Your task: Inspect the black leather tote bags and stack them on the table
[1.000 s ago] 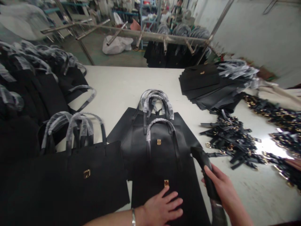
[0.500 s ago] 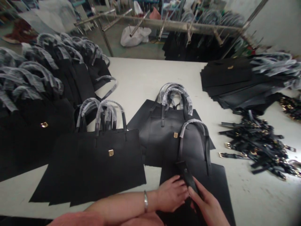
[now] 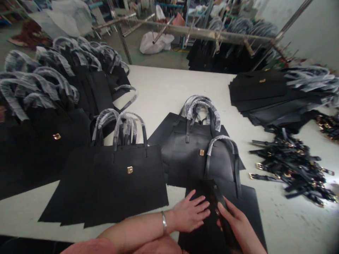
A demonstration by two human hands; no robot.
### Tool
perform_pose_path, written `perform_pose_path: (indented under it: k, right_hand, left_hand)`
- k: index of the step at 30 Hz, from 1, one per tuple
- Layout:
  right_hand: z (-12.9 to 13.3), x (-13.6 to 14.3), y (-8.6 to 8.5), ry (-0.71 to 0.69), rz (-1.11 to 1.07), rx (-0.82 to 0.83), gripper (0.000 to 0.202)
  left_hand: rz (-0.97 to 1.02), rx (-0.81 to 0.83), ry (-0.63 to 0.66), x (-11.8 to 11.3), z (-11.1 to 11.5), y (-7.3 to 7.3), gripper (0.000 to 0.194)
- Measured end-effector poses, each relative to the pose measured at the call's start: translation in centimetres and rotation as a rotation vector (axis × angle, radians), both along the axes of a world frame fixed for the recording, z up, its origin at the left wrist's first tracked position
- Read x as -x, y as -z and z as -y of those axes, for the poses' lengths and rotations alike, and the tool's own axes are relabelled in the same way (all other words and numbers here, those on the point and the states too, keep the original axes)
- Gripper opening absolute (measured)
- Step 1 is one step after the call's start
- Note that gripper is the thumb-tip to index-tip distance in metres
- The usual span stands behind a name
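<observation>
A black bag panel (image 3: pixel 249 208) with one film-wrapped handle (image 3: pixel 225 138) lies at the table's near edge. My left hand (image 3: pixel 192 211), a silver bangle at its wrist, rests flat on this panel with its fingers spread. Just to its right, my right hand (image 3: pixel 234 220) is wrapped round a long black tool (image 3: pixel 218 197), which slants over the panel. What the tool's tip touches is too dark to tell. Behind lie more black panels with wrapped handles and a gold clasp (image 3: pixel 201 152).
Fanned bag panels (image 3: pixel 127 194) lie left of centre, with more stacked bags (image 3: pixel 66 123) farther left. Black straps with gold buckles (image 3: pixel 299 165) are heaped at the right, below another panel stack (image 3: pixel 262 95). A metal rack (image 3: pixel 201 31) stands beyond the white table (image 3: pixel 169 84).
My left hand has moved slightly left, away from the tool, and its fingers have spread flat. My right hand, still round the tool, has shifted slightly right. The whole view has shifted a little.
</observation>
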State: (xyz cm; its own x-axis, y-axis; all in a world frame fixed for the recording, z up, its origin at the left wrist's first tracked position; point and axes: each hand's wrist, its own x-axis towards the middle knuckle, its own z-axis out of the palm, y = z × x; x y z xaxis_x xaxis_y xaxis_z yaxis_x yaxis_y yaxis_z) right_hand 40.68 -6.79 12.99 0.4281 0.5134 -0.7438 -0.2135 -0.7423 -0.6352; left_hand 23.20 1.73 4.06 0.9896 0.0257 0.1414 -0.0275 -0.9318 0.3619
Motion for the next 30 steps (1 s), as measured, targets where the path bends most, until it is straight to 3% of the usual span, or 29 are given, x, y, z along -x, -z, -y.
perform_pose_path:
  k: [6, 8, 11, 14, 18, 25, 30]
  right_hand:
    - [-1.9, 0.3, -0.5, 0.105, 0.220, -0.079, 0.081]
    - [-1.1, 0.9, -0.5, 0.046, 0.177, -0.075, 0.083]
    - [0.1, 2.6, 0.0, -0.162, 0.105, -0.056, 0.079]
    - [-1.2, 4.3, 0.6, -0.288, 0.207, -0.059, 0.070]
    - [-4.3, 5.2, 0.8, -0.301, 0.331, -0.105, 0.072]
    - [-1.7, 4.1, 1.5, -0.300, 0.283, -0.056, 0.061]
    - [-4.2, 4.4, 1.4, -0.311, 0.363, -0.086, 0.068]
  left_hand:
    - [0.034, -0.024, -0.005, 0.0, 0.1, 0.0, 0.043]
    - [0.091, -0.033, 0.002, 0.0, 0.3, 0.5, 0.040]
    - [0.134, -0.020, 0.047, -0.1, 0.5, 1.5, 0.031]
    - [0.097, 0.016, 0.101, -0.3, 0.8, 2.4, 0.018]
    - [0.067, 0.032, 0.128, -0.5, 0.9, 2.8, 0.012]
    - [0.067, 0.030, 0.093, -0.5, 0.9, 2.8, 0.018]
    - [0.084, 0.037, 0.083, -0.7, 0.8, 2.7, 0.016]
